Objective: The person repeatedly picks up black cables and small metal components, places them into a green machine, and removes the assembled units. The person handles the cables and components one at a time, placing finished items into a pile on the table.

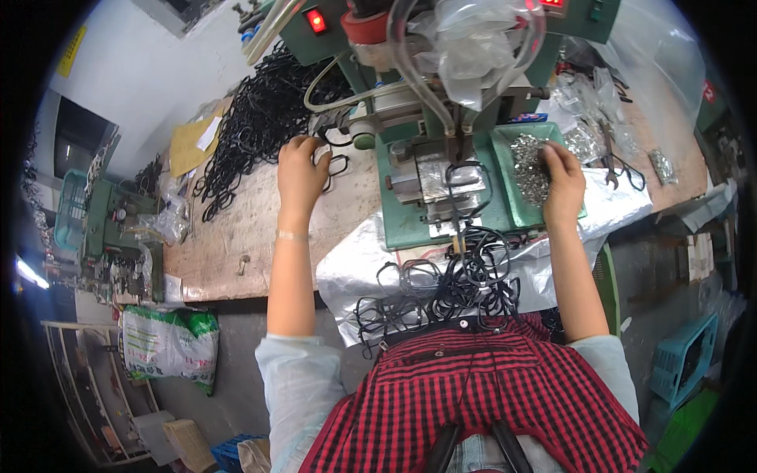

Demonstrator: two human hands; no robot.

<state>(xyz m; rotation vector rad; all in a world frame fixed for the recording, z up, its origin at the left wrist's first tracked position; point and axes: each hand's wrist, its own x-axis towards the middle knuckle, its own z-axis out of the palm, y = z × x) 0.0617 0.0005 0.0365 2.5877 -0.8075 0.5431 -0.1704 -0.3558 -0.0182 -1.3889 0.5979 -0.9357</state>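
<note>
My left hand (298,175) is over the wooden table, left of the green press (386,229), its fingers closed on a black eyeglass frame (339,165) partly hidden behind them. My right hand (564,185) reaches over the green tray (505,177), fingertips drawn together at the small silver metal parts (527,169); whatever they pinch is too small to make out. Another black eyeglass frame (465,167) sits at the metal fixture (438,185) under the press head. Below it, several black frames (477,276) lie heaped on silver foil sheeting (335,272) near my apron.
A big pile of black frames (256,118) covers the table's far left, beside a yellow envelope (189,146). Clear tubes (426,98) hang from the press. A wrench (609,162) and bags of metal parts (583,134) lie at the right. Another green machine (110,225) stands left.
</note>
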